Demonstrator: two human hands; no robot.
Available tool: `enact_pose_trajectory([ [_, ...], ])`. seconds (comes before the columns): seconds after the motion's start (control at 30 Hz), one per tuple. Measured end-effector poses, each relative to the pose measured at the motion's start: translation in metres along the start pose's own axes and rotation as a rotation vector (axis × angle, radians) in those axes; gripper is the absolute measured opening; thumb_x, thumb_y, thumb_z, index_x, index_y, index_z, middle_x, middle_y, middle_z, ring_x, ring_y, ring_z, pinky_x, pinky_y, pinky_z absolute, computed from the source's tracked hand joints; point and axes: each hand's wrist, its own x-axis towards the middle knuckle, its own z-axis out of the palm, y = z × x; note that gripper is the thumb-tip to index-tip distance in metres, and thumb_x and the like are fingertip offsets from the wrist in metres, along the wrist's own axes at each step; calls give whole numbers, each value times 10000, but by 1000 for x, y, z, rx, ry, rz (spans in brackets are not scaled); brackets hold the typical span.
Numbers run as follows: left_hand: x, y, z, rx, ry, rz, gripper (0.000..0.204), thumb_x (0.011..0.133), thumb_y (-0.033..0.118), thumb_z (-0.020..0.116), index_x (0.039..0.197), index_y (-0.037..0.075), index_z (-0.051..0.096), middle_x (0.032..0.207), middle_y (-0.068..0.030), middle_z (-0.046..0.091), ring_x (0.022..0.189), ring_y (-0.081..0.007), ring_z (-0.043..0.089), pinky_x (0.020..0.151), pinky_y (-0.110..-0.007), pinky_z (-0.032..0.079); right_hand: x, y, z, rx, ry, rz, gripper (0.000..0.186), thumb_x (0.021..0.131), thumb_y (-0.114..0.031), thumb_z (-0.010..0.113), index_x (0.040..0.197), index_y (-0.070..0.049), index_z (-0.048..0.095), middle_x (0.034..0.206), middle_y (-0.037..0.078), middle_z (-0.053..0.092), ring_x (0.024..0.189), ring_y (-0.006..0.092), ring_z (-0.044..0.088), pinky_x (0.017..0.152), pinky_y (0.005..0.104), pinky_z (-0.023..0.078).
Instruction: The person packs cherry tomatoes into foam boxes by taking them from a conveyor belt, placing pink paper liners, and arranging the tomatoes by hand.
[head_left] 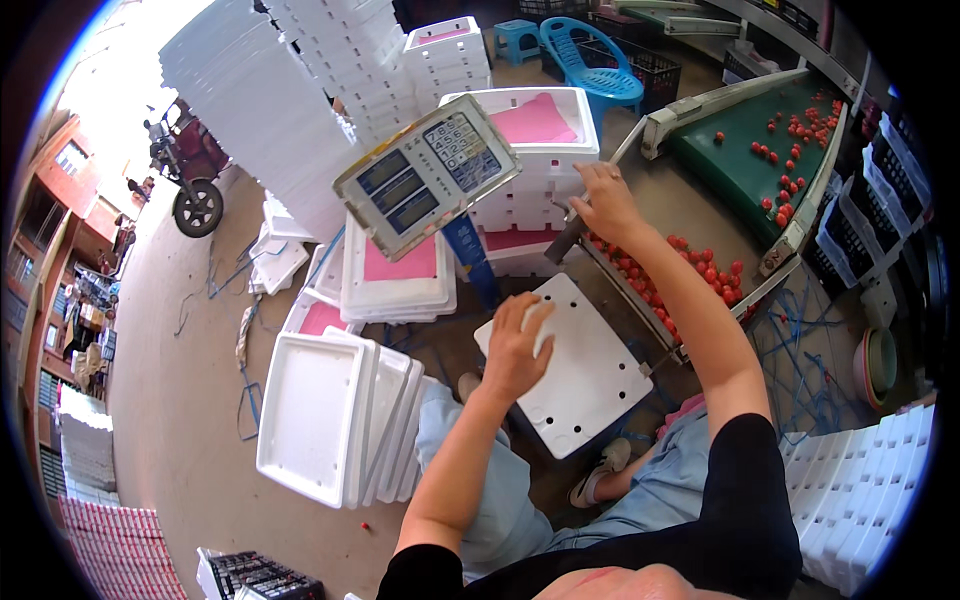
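Hovering at white holed panel [580, 365], left hand [515, 350], fingers loosely spread, gripping nothing — right hand [608, 203] near metal bar [567, 240] (grip: cannot tell), red tomatoes [710, 273] in chute [632, 303], panel's right.

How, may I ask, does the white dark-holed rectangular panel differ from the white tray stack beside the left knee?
The panel has dark holes; the tray stack has a rimmed front face. The panel lies below the left hand; the tray stack has no hand over it. Both are white.
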Motion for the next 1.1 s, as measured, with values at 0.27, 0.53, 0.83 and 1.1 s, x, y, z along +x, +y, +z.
enact_pose_trajectory([
  [0.27,15,-12,29,-70,-116,-70,423,765,66,746,1171,57,627,1178,-144,586,1151,-372,536,1026,-478,422,84,52,50,-470,-293,139,502,851,-356,743,1254,-91,605,1369,95,577,1469,335,315,1213,532,194],
  [0.53,24,-14,33,-86,-96,-63,415,793,96,741,1189,53,622,1172,-151,594,1137,-383,539,1024,-482,419,100,27,-25,-570,75,-88,430,838,-406,732,1113,-84,655,1209,95,673,1354,296,477,1216,562,135],
  [0.83,16,3,39,-628,-69,-318,645,877,197,726,1437,70,433,1252,-162,570,1183,-332,551,1044,-443,422,-85,-49,-176,-538,329,-199,353,761,-242,792,966,-33,595,980,128,620,1078,319,598,1169,593,261],
  [1.1,-39,-17,-33,-1598,230,-643,860,839,309,747,1511,13,300,1433,-169,502,1322,-308,516,1100,-463,437,-332,-167,-169,-42,1,-152,365,765,-296,801,937,-58,583,935,75,611,910,256,640,1073,534,388],
])
